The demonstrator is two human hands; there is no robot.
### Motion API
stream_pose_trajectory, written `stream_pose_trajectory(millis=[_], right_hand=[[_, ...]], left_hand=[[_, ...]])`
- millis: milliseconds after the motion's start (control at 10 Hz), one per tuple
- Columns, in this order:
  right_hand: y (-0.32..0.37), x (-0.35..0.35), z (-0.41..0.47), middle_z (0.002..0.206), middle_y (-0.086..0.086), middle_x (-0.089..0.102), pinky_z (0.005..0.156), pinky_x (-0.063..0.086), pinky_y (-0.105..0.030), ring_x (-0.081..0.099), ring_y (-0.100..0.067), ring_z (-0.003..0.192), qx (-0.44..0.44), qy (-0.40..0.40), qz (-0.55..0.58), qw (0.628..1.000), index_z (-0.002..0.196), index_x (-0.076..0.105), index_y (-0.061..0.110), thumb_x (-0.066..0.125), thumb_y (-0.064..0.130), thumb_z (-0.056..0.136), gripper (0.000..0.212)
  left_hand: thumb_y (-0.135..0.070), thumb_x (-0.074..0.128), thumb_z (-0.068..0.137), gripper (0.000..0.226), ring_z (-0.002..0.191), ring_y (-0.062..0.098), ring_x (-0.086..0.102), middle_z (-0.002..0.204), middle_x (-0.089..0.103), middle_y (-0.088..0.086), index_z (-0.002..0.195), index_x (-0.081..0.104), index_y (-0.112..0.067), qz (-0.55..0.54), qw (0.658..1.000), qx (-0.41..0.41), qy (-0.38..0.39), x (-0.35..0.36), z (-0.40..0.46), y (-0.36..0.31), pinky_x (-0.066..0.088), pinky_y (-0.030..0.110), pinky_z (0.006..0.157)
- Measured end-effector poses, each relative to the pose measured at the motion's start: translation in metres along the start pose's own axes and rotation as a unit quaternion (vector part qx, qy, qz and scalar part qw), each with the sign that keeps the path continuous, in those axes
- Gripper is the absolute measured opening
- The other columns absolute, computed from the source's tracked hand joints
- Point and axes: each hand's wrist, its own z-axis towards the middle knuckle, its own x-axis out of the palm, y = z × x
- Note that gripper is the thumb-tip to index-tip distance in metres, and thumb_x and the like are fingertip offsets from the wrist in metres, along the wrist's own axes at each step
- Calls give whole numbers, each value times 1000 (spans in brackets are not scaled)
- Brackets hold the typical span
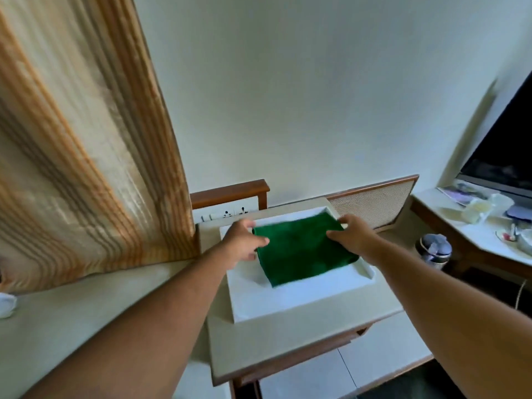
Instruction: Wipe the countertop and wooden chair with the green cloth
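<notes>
Dark green, rectangular, folded cloth (302, 249), lying flat in the shallow white recessed panel (288, 298) of the cream-topped wooden table (302, 338), toward the panel's far side. Left hand (244, 243) at the cloth's left edge, fingers spread and half curled, thumb tip touching the green fabric; whether pinching it, cannot tell. Right hand (355, 234) at the cloth's far right corner, fingers bent down over the edge and resting on it; a firm grip not clearly shown. Both bare forearms reaching in from the near side of the cloth.

Behind the cloth, past the table's far edge, the brown top rail of a wooden chair (230, 192) against the pale wall, with a white switch plate (224, 216) just below the rail. Right of the cloth, a wood-framed cane-mesh panel (371, 204) leaning on the wall. Further right, a small round lidded bin (434, 250) on the floor, then a white ledge (472, 234) with blurred small items under a dark screen (506, 156). Left of the cloth, a striped beige and orange curtain (80, 145) hanging down to a pale sill.
</notes>
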Motion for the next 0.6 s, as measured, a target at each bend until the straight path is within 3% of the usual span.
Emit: stream_pose_trajectory(millis=[100,200,300,400,500,600], right_hand=[[-20,23,28,120,-15,60,86,55,-45,62,-31,103,-35,39,-256,965,131,46,10,63,46,90,57],[-33,42,54,149,-12,44,102,45,-46,49,-31,128,-184,15,-368,911,142,39,18,48,53,95,59],[-41,63,70,166,-7,8,120,15,-45,13,-27,151,-279,57,-388,877,156,13,21,27,56,99,68],[-61,83,71,167,-5,-3,121,1,-45,-3,-25,152,-288,98,-396,866,157,2,19,17,56,99,70],[-64,87,79,167,-7,-3,120,-1,-47,-4,-26,152,-293,92,-383,871,157,2,19,14,56,98,71],[-32,71,103,165,-9,-11,120,-3,-48,-8,-28,152,-354,72,-383,850,157,-2,19,15,56,99,71]], left_hand=[[-21,67,90,51,118,27,61,136,61,12,138,53,-12,214,975,32,-50,16,23,24,50,30,95],[-35,59,94,44,121,27,60,134,64,7,134,56,-19,371,919,111,-75,37,26,31,50,36,96],[-49,44,97,61,142,27,41,155,44,8,150,39,-17,467,855,215,-67,74,21,43,34,44,116],[-52,25,101,71,155,26,5,169,7,9,160,9,-15,526,832,172,-39,110,15,67,1,44,125],[-56,17,100,72,156,23,-5,170,0,6,160,2,-19,531,831,148,-72,117,17,76,-12,39,121],[-62,21,99,76,155,25,-11,169,-8,6,160,-2,-22,495,854,111,-114,105,33,44,-9,40,121]])
